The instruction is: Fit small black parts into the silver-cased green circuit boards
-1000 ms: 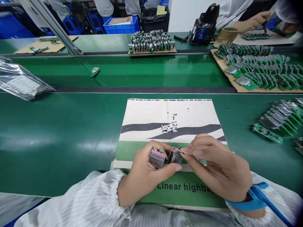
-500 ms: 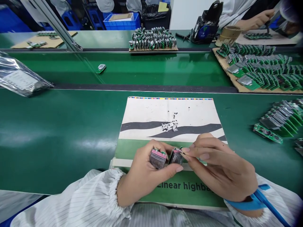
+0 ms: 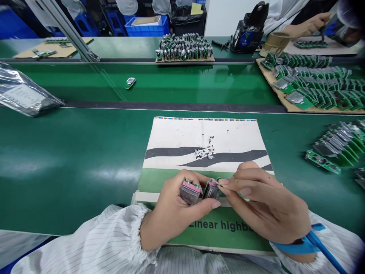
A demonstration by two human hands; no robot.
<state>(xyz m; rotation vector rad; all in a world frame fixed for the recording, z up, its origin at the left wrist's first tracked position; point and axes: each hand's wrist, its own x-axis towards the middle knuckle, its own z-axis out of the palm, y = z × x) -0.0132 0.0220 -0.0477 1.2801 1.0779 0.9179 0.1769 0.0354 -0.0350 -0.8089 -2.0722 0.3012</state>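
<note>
My left hand [image 3: 173, 213] is closed around two small metal-cased modules with pink tops, one [image 3: 189, 191] on the left and one [image 3: 212, 189] on the right. My right hand [image 3: 265, 205] pinches a tiny dark part at the top edge of the right module. Both hands rest over a printed cardboard sheet [image 3: 205, 133] on the green bench. A small heap of tiny black components [image 3: 204, 151] lies on the sheet just beyond my fingers.
A lone module [image 3: 130, 82] rides the green conveyor belt behind. Rows of green circuit boards lie at the right [image 3: 333, 146] and on cardboard at the far right [image 3: 310, 85]. A tray of modules [image 3: 184, 47] stands at the back. A silver bag [image 3: 25, 95] lies left. Another person's hand [image 3: 306, 24] works at the far right.
The lone module on the belt has travelled to the right. My hands have stayed almost still around the two modules.
</note>
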